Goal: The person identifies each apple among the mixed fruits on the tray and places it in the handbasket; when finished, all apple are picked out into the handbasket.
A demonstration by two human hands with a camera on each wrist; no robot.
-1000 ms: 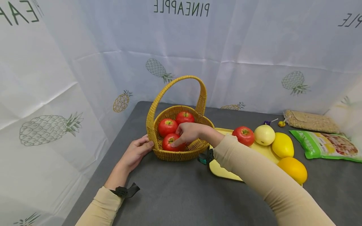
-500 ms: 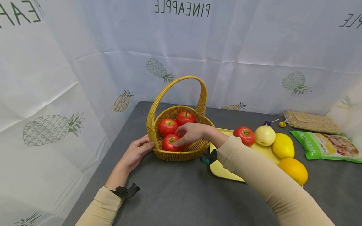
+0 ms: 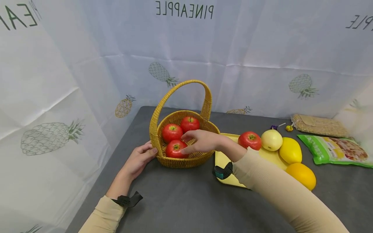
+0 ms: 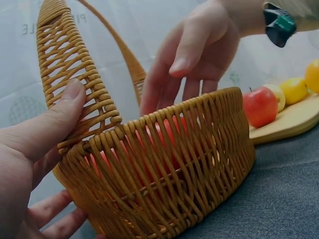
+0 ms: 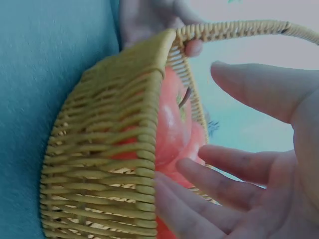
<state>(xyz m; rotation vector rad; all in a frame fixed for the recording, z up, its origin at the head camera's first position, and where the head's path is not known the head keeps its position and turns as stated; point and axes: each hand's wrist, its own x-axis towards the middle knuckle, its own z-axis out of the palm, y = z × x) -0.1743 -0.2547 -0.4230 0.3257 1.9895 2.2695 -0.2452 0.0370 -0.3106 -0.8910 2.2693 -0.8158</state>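
Note:
A yellow woven basket (image 3: 180,163) with a tall arched handle stands on the dark table and holds three red apples: a front one (image 3: 175,149), a left one (image 3: 171,133) and a back one (image 3: 190,124). My left hand (image 3: 137,161) grips the basket's left side at the foot of the handle; in the left wrist view the thumb (image 4: 73,94) lies on the handle and the fingers go round the outside. Above the basket's right part is my right hand (image 3: 204,141), fingers spread and thumb near the front apple, holding nothing. The right wrist view shows its palm side bare.
Right of the basket lies a pale yellow tray (image 3: 227,178) with a red apple (image 3: 249,140), a pale green round fruit (image 3: 272,140), a yellow fruit (image 3: 290,150) and an orange fruit (image 3: 301,175). Farther right are a green food bag (image 3: 335,150), a grain packet (image 3: 320,125) and two lollipops (image 3: 289,128).
My right hand has drawn back to the right, away from the front apple, and its fingers have opened. The left hand keeps its place on the basket. The apples stay where they were.

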